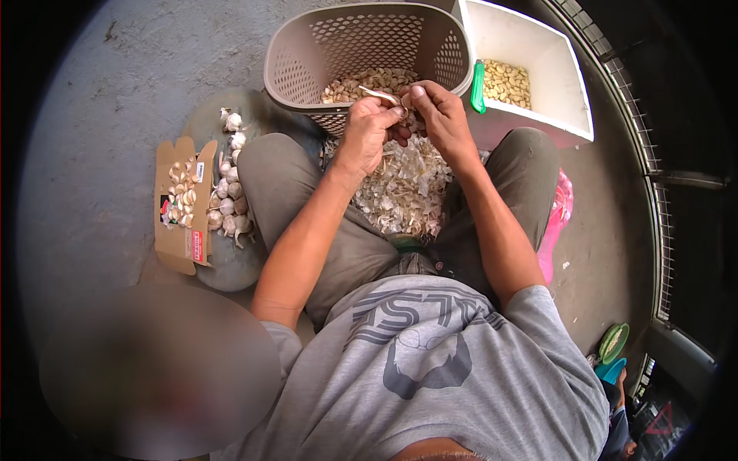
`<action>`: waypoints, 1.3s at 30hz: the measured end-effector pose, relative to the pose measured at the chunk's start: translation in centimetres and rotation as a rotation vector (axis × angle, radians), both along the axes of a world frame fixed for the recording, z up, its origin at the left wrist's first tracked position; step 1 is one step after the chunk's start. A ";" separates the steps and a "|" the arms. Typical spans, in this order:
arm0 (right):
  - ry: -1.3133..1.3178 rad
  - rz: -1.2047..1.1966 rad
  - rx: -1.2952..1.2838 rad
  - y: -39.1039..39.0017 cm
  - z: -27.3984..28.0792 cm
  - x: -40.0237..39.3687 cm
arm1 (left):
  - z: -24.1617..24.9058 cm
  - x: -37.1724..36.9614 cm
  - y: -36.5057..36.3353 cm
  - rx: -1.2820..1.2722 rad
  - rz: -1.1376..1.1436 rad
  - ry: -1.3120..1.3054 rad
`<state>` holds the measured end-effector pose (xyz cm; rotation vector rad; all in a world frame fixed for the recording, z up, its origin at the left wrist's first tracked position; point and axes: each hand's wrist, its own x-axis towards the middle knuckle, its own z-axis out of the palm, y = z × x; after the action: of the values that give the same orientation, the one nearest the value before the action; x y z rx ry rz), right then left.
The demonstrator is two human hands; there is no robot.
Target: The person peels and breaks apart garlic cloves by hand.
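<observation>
Near the front rim of the brown perforated basket [278, 96], my left hand [367, 132] and my right hand [442, 119] meet with bent fingers. A garlic piece with a pale stalk [378, 94] is pinched between them, my left hand on its left side and my right hand on its right. Its lower part is partly hidden by my fingers. Garlic cloves [380, 79] lie inside the basket behind my hands. Below my hands, between my legs, is a heap of papery garlic skins [403, 188].
A white foam box [530, 27] at the upper right holds peeled cloves [506, 83]; a green handle [478, 86] rests at its edge. Left are a cardboard box [175, 250] with cloves and whole garlic bulbs [228, 192]. A pink bag [555, 223] lies right. Another person's arm [621, 378] shows lower right.
</observation>
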<state>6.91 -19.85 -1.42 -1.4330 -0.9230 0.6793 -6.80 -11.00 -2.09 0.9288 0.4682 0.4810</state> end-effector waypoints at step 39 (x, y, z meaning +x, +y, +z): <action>0.753 0.186 0.054 -0.5 -0.2 0.9 | 0.1 -0.1 1.6 0.137 0.134 0.007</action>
<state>7.80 -20.36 -1.66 -0.9217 -0.4690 1.2133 -6.90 -9.39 -1.99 1.0355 0.5107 0.6378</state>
